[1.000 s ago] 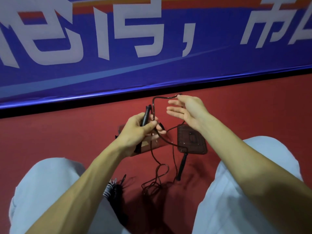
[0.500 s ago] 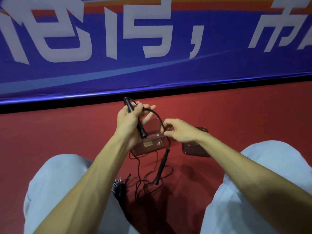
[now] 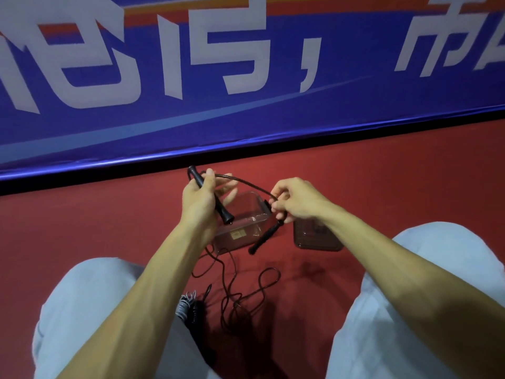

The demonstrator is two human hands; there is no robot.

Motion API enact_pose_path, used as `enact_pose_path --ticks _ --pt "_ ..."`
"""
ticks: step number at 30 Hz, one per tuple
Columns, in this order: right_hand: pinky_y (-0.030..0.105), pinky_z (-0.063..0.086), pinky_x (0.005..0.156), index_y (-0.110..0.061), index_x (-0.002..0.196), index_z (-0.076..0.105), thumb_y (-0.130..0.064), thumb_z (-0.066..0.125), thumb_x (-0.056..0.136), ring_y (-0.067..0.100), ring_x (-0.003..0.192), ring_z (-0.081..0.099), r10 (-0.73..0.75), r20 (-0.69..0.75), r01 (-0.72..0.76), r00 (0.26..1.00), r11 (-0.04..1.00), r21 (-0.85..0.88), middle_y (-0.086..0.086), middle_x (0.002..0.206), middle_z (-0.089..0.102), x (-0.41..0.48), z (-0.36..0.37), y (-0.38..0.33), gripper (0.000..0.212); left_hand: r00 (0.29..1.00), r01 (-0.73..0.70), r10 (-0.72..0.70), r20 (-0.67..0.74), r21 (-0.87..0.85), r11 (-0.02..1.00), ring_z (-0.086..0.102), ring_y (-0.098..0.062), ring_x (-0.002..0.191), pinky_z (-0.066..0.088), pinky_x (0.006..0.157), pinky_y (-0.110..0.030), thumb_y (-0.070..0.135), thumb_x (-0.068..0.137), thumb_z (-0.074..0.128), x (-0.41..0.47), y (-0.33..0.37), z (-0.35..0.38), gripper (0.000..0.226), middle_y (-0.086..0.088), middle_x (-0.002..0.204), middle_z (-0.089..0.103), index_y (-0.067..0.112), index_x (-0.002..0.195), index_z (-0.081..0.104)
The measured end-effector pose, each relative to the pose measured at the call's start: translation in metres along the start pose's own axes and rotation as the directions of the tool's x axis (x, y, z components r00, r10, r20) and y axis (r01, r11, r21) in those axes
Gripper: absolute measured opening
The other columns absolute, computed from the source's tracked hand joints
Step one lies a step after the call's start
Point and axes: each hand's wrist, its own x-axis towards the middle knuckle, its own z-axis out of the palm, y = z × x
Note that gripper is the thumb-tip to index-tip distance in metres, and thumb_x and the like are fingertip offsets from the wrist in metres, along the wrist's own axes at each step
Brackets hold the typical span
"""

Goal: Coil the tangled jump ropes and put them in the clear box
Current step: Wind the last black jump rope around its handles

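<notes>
We judge the task to be in its early part: nothing is coiled to a finish, and we see no rope inside the clear box [image 3: 255, 218], which sits open on the red floor [image 3: 109, 228] just beyond the hands. The left hand [image 3: 200, 199] grips the first handle [image 3: 218, 207] of the black rope [image 3: 246, 181], thumb laid along it, the handle tilted with its wide end down over the box. The right hand [image 3: 296, 202] pinches the cord close to the second handle [image 3: 266, 236], which hangs down from the fingers in front of the box. The hands are apart, and the cord runs between them in one shallow arc above the box. Most of the rope's length lies in loose, crossing loops [image 3: 246, 296] on the floor between the knees, so the winding, the tidying of those loops and the placing in the box are all left to do. Beside the left thigh lies a grey and black bundle [image 3: 188, 307]; we take it for another rope, though we cannot tell whether it is properly wound, and it too is outside the box. By our count there are two hands, one black rope with two handles, one bundle, one clear box, and one dark lid [image 3: 317, 239] lying flat just to the right of the box.
</notes>
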Motion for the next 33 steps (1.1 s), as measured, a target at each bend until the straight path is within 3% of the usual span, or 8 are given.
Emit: enact_pose_path --ticks 8,12,17,20,23,27,30,33 --pt "0.036 0.061 0.059 -0.002 0.093 0.060 0.006 0.053 0.093 0.022 0.064 0.071 0.083 0.010 -0.075 0.996 0.836 0.544 0.013 0.083 0.067 -0.005 -0.027 -0.010 0.011 0.975 0.083 -0.155 0.158 0.390 0.917 0.070 -0.030 0.090 0.057 0.078 -0.036 0.035 0.104 0.038 -0.006 -0.011 -0.001 0.031 -0.014 0.098 0.071 0.009 0.098 0.054" --pt "0.035 0.060 0.057 0.004 0.095 0.059 0.008 0.053 0.092 0.024 0.065 0.072 0.142 0.058 -0.141 0.988 0.685 0.715 0.015 0.084 0.066 -0.007 -0.032 -0.013 0.007 0.930 -0.263 -0.071 0.362 0.787 0.558 0.059 -0.015 0.080 0.050 0.075 -0.036 0.031 0.102 0.043 -0.008 -0.016 -0.006 0.024 -0.001 0.088 0.062 0.012 0.098 0.057" --pt "0.035 0.061 0.058 0.006 0.089 0.057 0.009 0.050 0.093 0.023 0.063 0.072 0.184 0.119 -0.195 0.976 0.483 0.854 0.017 0.081 0.065 -0.008 -0.028 -0.016 0.009 0.814 -0.435 -0.164 0.558 0.771 0.465 0.043 0.004 0.052 0.036 0.054 -0.014 0.021 0.103 0.044 -0.020 -0.015 0.001 0.021 0.012 0.067 0.047 0.027 0.083 0.048" --pt "0.033 0.061 0.062 0.006 0.087 0.058 0.007 0.050 0.094 0.022 0.064 0.072 0.195 0.142 -0.212 0.971 0.411 0.887 0.018 0.076 0.066 -0.010 -0.028 -0.016 0.011 0.816 -0.433 -0.127 0.564 0.742 0.512 0.044 0.004 0.048 0.035 0.050 -0.011 0.021 0.103 0.044 -0.023 -0.011 0.004 0.020 0.012 0.063 0.045 0.024 0.084 0.046" --pt "0.033 0.061 0.062 0.005 0.085 0.058 0.007 0.051 0.094 0.023 0.068 0.073 0.178 0.123 -0.183 0.976 0.380 0.907 0.020 0.079 0.065 -0.010 -0.026 -0.017 0.011 0.818 -0.513 -0.032 0.574 0.753 0.412 0.039 -0.004 0.045 0.031 0.045 -0.015 0.019 0.102 0.045 -0.023 -0.009 0.005 0.023 0.009 0.056 0.043 0.023 0.079 0.041" --pt "0.033 0.061 0.061 0.002 0.090 0.058 -0.005 0.058 0.094 0.018 0.064 0.069 0.180 0.037 -0.148 0.983 0.661 0.736 0.013 0.078 0.061 -0.008 -0.023 -0.018 0.008 0.811 -0.577 -0.042 0.584 0.809 0.114 0.050 -0.023 0.058 0.039 0.053 -0.034 0.030 0.097 0.047 -0.021 -0.009 0.000 0.008 0.002 0.065 0.053 0.022 0.095 0.049" --pt "0.033 0.056 0.064 -0.012 0.100 0.057 -0.025 0.068 0.089 0.014 0.072 0.063 0.097 -0.257 -0.064 0.961 0.989 0.135 0.004 0.087 0.061 -0.006 -0.020 -0.010 0.020 0.793 -0.609 -0.071 0.605 0.784 -0.124 0.061 -0.032 0.084 0.048 0.067 -0.041 0.042 0.098 0.041 -0.023 -0.004 0.001 0.030 0.000 0.092 0.065 0.024 0.117 0.055" --pt "0.030 0.047 0.079 -0.022 0.102 0.057 -0.031 0.065 0.089 0.014 0.086 0.059 -0.195 -0.388 0.146 0.901 0.978 -0.151 -0.002 0.101 0.062 -0.004 -0.014 -0.007 0.018 0.762 -0.624 -0.013 0.647 0.729 -0.281 0.063 -0.033 0.086 0.046 0.065 -0.040 0.046 0.098 0.035 -0.021 0.000 0.000 0.031 0.001 0.100 0.063 0.020 0.105 0.052"
